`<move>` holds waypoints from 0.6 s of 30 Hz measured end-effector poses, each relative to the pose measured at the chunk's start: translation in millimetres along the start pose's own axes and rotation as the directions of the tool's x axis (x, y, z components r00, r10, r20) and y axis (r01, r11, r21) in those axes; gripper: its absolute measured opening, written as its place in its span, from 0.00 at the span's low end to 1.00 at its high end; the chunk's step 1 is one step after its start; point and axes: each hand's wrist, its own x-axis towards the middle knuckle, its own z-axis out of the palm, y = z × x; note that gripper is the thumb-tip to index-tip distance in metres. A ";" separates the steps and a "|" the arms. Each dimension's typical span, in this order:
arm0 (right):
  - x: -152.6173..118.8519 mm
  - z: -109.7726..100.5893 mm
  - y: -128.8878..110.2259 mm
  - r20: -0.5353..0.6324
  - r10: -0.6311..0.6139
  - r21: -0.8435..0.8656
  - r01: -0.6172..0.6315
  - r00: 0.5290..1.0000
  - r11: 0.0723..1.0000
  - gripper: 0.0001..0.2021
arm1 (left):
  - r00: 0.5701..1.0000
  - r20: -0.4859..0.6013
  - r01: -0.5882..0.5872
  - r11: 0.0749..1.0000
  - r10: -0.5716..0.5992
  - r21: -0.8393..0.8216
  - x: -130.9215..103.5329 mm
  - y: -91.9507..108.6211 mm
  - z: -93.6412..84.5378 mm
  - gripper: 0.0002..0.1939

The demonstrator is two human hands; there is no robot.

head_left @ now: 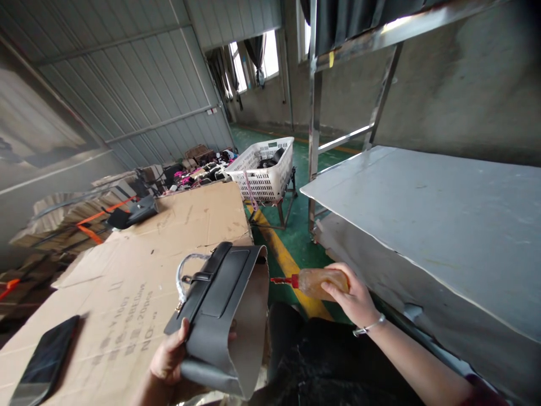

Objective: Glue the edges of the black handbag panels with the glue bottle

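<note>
A black handbag (224,293) is tilted at the near edge of the cardboard-covered table, its open side facing right and showing a pale lining. Its handle (181,279) is wrapped in clear plastic. My left hand (169,355) grips the bag's lower left part, thumb on the outside; some of the fingers are hidden behind or inside it. In my right hand (349,293) is a squeeze bottle (319,282) of amber liquid, probably glue. Its red nozzle (285,280) points left at the bag's raw edge, a small gap away.
Cardboard (198,220) covers the table, with a phone (48,358) at near left and another black bag piece (135,213) at the far edge. Beyond stands a white plastic basket (266,183) on a metal stand. A grey-topped table (431,208) and metal frame (313,124) are on the right.
</note>
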 end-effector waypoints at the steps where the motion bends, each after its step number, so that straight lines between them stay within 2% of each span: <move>1: 1.5 1.1 0.8 0.001 -0.021 -0.002 0.021 1.000 1.000 0.15 | 1.000 0.013 0.003 1.000 -0.002 -0.007 0.5 -0.5 -1.1 0.39; 5: 7.8 4.9 4.6 -0.001 -0.138 -0.014 0.138 0.990 0.990 0.15 | 0.986 0.166 0.004 0.999 0.003 -0.038 3.4 -4.2 -10.0 0.34; 8: 11.1 6.1 8.6 -0.003 -0.193 -0.026 0.193 0.981 0.981 0.14 | 0.951 0.309 0.021 0.999 -0.005 -0.049 5.6 -6.0 -15.8 0.33; 10: 11.7 6.2 11.1 -0.007 -0.198 -0.025 0.198 0.980 0.980 0.13 | 0.932 0.362 0.026 0.999 -0.009 -0.041 6.2 -6.0 -16.1 0.32; 18: 13.5 10.3 16.5 0.020 -0.104 0.013 0.103 0.994 0.995 0.14 | 0.952 0.306 -0.009 0.999 -0.004 0.043 3.4 -2.8 -7.5 0.33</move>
